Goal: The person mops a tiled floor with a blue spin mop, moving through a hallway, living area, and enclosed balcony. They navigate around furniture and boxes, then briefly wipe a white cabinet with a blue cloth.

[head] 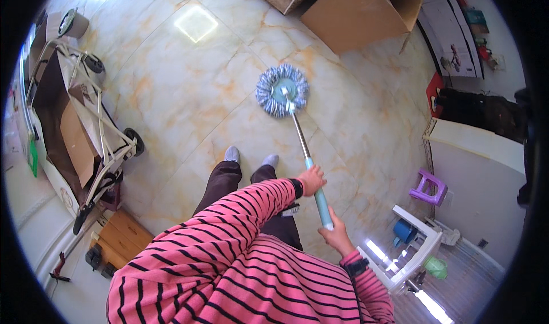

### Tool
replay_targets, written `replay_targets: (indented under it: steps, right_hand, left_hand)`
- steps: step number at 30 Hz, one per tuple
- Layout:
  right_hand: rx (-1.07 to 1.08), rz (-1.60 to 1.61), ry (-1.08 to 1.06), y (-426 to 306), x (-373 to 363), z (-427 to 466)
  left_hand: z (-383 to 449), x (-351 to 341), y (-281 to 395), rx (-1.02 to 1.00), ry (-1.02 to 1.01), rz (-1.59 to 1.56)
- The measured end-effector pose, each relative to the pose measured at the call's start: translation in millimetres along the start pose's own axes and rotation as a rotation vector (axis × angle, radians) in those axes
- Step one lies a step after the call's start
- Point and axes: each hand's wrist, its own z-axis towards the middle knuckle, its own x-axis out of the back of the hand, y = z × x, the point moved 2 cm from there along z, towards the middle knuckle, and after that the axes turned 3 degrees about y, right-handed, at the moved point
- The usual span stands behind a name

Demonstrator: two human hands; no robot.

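A round spin mop [282, 91] with blue-and-white strands rests on the marble-patterned tile floor [193, 105], ahead of my two light-coloured shoes. Its metal pole runs back towards me into a light blue grip. My left hand [312, 181] is wrapped around the upper part of that grip, the part nearer the mop head. Lower down, my right hand [336, 234] holds the grip close to its end. Both wrists carry dark bands, and the sleeves are pink with black stripes.
A folding wagon [101, 109] with cardboard inside stands at the left, a wooden cabinet [128, 229] below it. Large cardboard boxes [356, 15] lie at the top. Along the right are a purple stool [429, 187], a white rack [422, 255] and a blue mug [404, 231].
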Motion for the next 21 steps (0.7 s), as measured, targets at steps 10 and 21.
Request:
replay_targets:
  steps: [10,21]
  right_hand:
    - [-0.291,0.497,0.0,12,1,19]
    - [0.01,0.386,-0.102,-107,84,270]
  left_hand:
    - [40,-19,-16,-0.134,-0.286,0.082]
    - [171,98,-226,0.243,-0.019,0.231]
